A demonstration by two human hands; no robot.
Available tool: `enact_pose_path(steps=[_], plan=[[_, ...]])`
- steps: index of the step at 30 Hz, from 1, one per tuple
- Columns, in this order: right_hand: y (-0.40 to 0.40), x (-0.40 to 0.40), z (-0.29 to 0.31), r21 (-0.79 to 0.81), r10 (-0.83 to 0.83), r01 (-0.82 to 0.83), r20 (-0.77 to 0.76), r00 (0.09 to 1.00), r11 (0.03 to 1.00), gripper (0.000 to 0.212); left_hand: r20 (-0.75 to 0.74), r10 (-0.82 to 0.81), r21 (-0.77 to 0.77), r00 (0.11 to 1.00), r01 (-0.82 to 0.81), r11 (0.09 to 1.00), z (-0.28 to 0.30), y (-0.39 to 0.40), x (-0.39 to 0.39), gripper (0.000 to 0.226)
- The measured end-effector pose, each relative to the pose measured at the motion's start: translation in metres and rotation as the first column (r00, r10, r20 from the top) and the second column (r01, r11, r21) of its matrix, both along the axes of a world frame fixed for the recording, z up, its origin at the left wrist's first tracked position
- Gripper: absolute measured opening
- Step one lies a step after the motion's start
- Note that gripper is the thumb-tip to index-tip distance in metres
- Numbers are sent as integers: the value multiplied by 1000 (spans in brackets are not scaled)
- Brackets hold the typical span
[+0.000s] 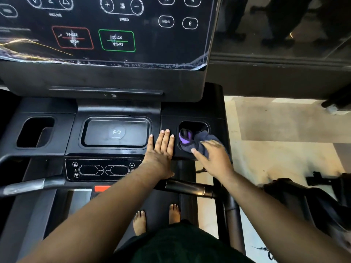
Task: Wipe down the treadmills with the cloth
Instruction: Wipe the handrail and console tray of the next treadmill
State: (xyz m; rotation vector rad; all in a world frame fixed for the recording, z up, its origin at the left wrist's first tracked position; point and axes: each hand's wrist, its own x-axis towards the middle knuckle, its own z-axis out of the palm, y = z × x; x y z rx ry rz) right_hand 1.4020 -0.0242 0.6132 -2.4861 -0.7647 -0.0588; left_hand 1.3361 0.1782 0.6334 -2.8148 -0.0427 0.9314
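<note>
The right hand (212, 158) presses the crumpled dark blue and purple cloth (191, 141) into the black treadmill's (117, 109) right cup holder (193, 125), fingers on the fabric, likely scrubbing inside. Just left of that cup holder, the left hand (161, 149) lies flat and open, apparently bracing.

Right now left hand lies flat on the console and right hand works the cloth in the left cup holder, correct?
Not quite: the head view shows the cloth in the right cup holder, not the left. The left hand lies flat on the console and the right hand works the cloth.
</note>
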Motion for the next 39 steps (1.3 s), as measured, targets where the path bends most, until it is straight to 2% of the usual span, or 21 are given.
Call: enact_pose_path(steps=[2, 4, 7, 9, 12, 16, 19, 21, 23, 25, 27, 29, 31, 35, 39], plan=[[-12, -15, 5, -130, 113, -105, 56, 992, 986, 67, -14, 3, 6, 1000, -3, 1000, 0, 2, 0, 132], [-30, -33, -1, -305, 155, -136, 41, 987, 943, 87, -29, 10, 11, 1000, -10, 1000, -2, 2, -3, 130], [-46, -30, -18, -439, -71, 59, -11, 997, 897, 97, -21, -4, 4, 1000, 4, 1000, -2, -2, -2, 129], [-37, -11, -22, -389, -244, 178, -129, 961, 904, 98, -22, -11, -5, 1000, 11, 1000, 0, -4, 1, 129], [-4, 33, -16, -376, -276, 177, -227, 934, 909, 93, -36, -1, -9, 999, 0, 1000, 3, 0, 4, 130], [46, 77, -7, -445, -166, 61, -201, 965, 893, 77, -28, 1, -31, 1000, -2, 1000, 1, 4, 6, 132], [73, 74, -8, -433, -31, -38, -151, 988, 901, 69, -33, -11, -38, 999, 10, 999, -3, 0, 7, 132], [67, 73, -7, -424, 79, -114, -100, 992, 898, 64, -32, -16, -37, 999, 15, 999, -5, -3, 7, 132], [43, 83, -7, -485, 159, -161, -46, 986, 860, 61, -29, -19, -36, 999, 18, 999, -7, -3, 4, 132], [23, 99, -5, -551, 80, -88, -38, 996, 830, 57, -14, -13, -29, 1000, 13, 1000, -7, 1, 2, 133], [22, 101, -2, -523, -84, 26, -88, 993, 852, 55, 9, -9, -14, 1000, 9, 1000, -5, 4, 3, 133], [34, 83, 0, -481, -179, 111, -98, 979, 870, 57, 38, -15, -9, 999, 15, 1000, -4, 3, 5, 131], [31, 58, -3, -486, -207, 151, -63, 976, 861, 57, 42, -23, -13, 999, 24, 1000, -4, -1, 3, 129], [4, 22, -2, -422, -245, 200, -56, 968, 885, 40, 112, -29, -14, 993, 31, 999, -5, 0, -4, 126], [-11, 6, 2, -331, -277, 226, -117, 954, 916, 28, 169, 34, -158, 985, -7, 987, 2, -1, 6, 119]])
